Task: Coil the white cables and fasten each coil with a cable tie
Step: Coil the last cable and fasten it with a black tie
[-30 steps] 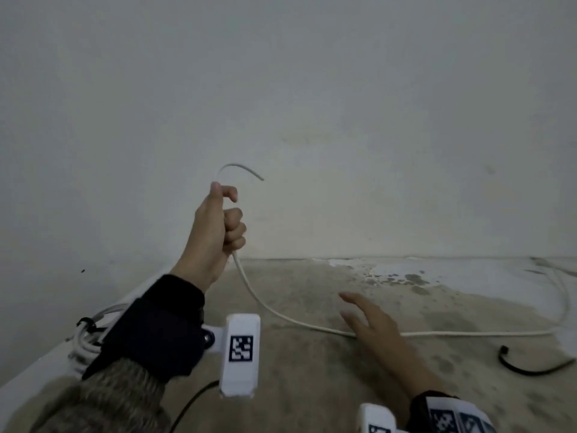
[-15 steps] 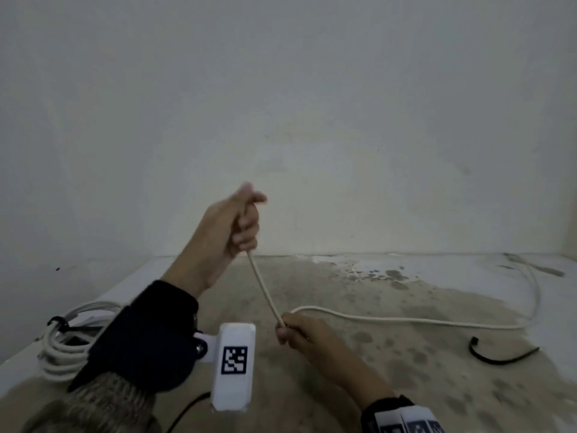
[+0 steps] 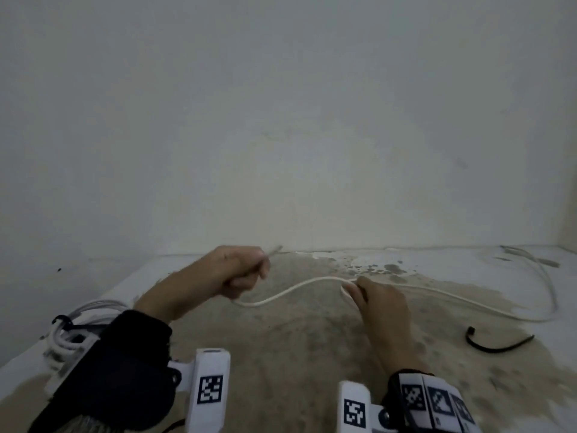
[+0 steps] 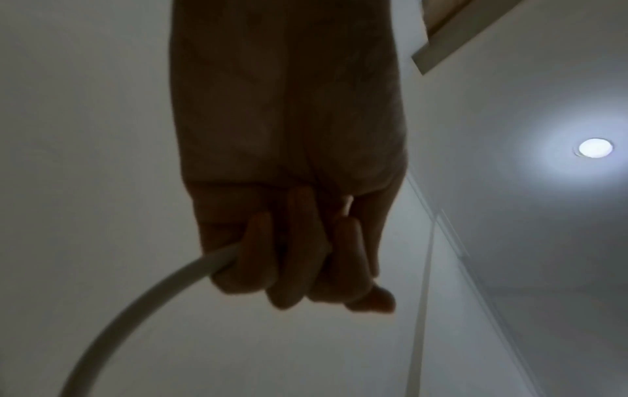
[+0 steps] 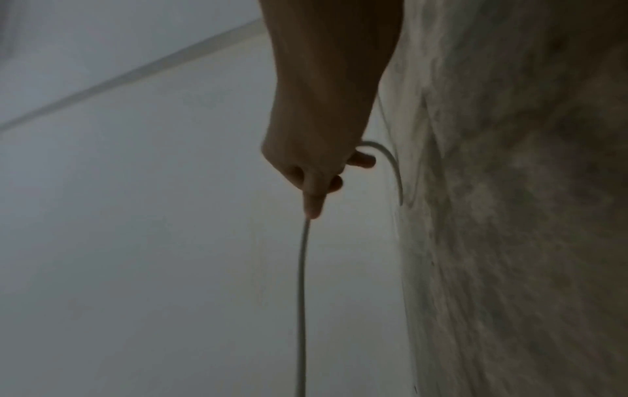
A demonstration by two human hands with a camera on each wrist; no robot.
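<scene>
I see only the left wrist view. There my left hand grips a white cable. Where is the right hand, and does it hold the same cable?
Observer: Yes. The right hand pinches the same white cable further along, and the cable sags between it and the left hand.
Operator: Is a cable tie ready somewhere?
Observer: A black cable tie lies loose on the stained surface, to the right of the right hand. Neither hand touches it.
Operator: Is any coil already finished?
Observer: One white coil lies at the far left, partly hidden by the left sleeve. A black band seems to wrap it.
</scene>
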